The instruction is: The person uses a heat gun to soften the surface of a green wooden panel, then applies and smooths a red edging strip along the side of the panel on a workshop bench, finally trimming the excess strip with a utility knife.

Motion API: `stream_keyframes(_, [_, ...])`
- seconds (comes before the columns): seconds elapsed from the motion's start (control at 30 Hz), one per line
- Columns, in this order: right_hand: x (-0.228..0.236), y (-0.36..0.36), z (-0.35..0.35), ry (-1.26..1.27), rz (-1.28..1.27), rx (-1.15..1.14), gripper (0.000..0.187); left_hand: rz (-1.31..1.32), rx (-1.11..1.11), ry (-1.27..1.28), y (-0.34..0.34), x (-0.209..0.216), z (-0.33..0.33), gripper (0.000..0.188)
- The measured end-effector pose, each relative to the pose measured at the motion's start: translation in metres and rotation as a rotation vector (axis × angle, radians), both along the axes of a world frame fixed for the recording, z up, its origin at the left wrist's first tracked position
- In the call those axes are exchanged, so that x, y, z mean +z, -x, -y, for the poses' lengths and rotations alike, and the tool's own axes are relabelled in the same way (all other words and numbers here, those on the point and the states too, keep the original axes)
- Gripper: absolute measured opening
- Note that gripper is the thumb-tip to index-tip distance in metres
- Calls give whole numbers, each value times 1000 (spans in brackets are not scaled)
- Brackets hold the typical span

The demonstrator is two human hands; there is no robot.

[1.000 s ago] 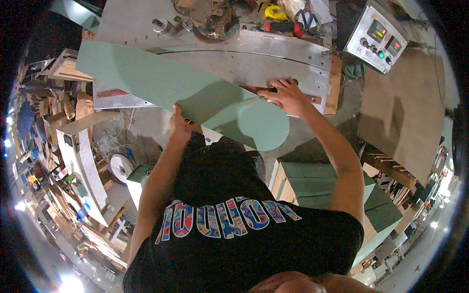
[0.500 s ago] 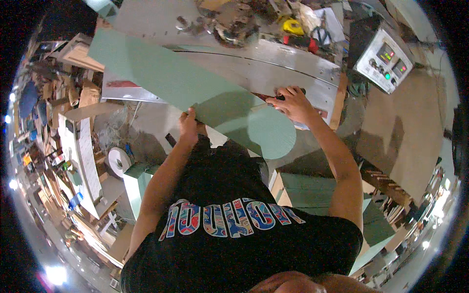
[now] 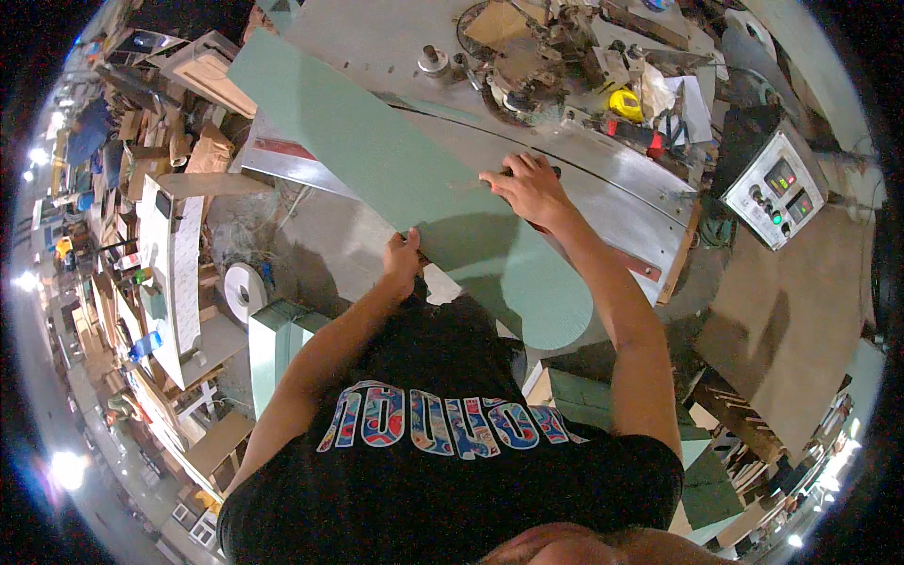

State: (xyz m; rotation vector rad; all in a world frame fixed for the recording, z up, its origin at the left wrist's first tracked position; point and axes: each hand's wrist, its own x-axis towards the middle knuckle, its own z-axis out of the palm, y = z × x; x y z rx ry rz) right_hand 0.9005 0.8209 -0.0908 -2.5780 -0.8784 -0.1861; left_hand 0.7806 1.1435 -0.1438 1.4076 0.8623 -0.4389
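A long pale green panel (image 3: 367, 141) with one rounded end lies aslant across a metal machine table (image 3: 603, 193). Its rounded end points toward my body at the right, and its far end reaches up to the left. My left hand (image 3: 403, 262) grips the near edge of the panel, thumb on top and fingers beneath. Above the panel's far edge my right hand (image 3: 533, 193) is closed around a dark-handled tool with a thin blade (image 3: 464, 185). The blade lies over the panel's surface; whether it touches I cannot tell. Most of the handle is hidden by my fingers.
A yellow tape measure (image 3: 624, 104) and red-handled tools lie at the back right of the table, beside dusty machine parts (image 3: 532, 75). A control box (image 3: 778, 191) stands at right. Left are a white roll (image 3: 245, 290) and stacked boards. Green box-like pieces (image 3: 276, 353) flank me.
My right hand has moved left with the tool, from beyond the panel's edge to over the panel. My left hand keeps its grip on the edge. The whole view has shifted.
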Motion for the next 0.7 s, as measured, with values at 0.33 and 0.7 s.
stream_keyframes(0.33, [-6, -72, -87, -77, -45, -25, 28, -72, -54, 127, 7, 9, -15, 36])
stream_keyframes(0.7, [7, -22, -49, -3, -178, -59, 32, 63, 108, 120, -56, 15, -74, 42])
